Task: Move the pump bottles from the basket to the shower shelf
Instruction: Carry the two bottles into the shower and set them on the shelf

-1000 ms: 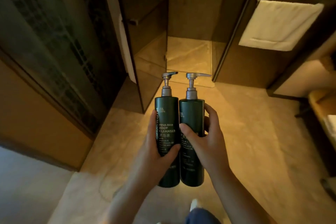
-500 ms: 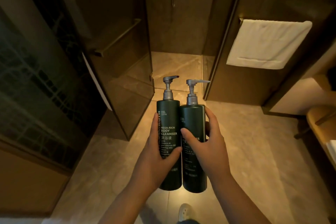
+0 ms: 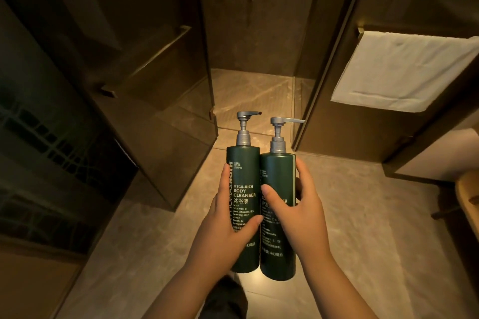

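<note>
- Head view: both pump bottles are held up in front of the person, upright, side by side, sides touching.
- left bottle (image 3: 243, 171): dark green, grey pump, label reads "MEGA-RICH BODY CLEANSER". The left hand (image 3: 223, 228) wraps it from the left, thumb across the label.
- right bottle (image 3: 278, 179): same green, same pump, sits slightly lower. Its label is partly covered, can't read it. The right hand (image 3: 300, 215) wraps it from the right, thumb across the front.
- Both pump spouts point right.
- Behind the bottles: shower stall (image 3: 248, 85) with a lit stone floor. Its glass door (image 3: 160, 124) stands open on the left.
- towel (image 3: 404, 72): white, hangs on a rail to the right of the stall.
- Bottles are over the tiled floor (image 3: 375, 254), outside the stall.
- Dark trouser leg (image 3: 225, 298) at the bottom edge.
</note>
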A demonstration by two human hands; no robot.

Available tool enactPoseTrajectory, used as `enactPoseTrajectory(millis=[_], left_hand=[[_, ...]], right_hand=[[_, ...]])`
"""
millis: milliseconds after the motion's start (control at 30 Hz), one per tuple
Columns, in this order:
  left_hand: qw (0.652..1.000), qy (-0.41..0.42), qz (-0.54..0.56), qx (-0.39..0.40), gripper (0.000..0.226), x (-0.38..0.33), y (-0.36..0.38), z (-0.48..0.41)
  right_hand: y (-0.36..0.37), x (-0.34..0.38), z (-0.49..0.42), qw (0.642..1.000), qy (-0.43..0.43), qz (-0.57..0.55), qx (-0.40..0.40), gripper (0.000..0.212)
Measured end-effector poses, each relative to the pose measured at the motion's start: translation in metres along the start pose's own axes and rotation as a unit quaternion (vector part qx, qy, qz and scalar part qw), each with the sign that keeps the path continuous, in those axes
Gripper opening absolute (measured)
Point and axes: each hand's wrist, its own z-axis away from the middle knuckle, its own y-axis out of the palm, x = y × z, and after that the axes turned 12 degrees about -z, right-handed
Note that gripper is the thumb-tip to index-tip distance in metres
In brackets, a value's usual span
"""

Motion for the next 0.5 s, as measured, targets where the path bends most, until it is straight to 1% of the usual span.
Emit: enactPoseTrajectory(millis=[200,367,500], left_hand=[[1.0,0.004,0.016,0.001,0.104,0.012,-0.009,-0.091],[1.0,0.015,0.025,0.008,0.106,0.021,-0.036,-0.182],[0.999,0.008,0.048,0.021,0.105,0.031,-0.054,-0.246]], right_hand=[[0.026,-0.008,-0.087,1.0,-0.005,0.01,0.01,0.073],[0.061,-0.006,-0.171,1.0,-0.015,0.013,0.015,0.071],[0.086,-0.009,-0.227,1.0,-0.016,0.022,0.006,0.073]])
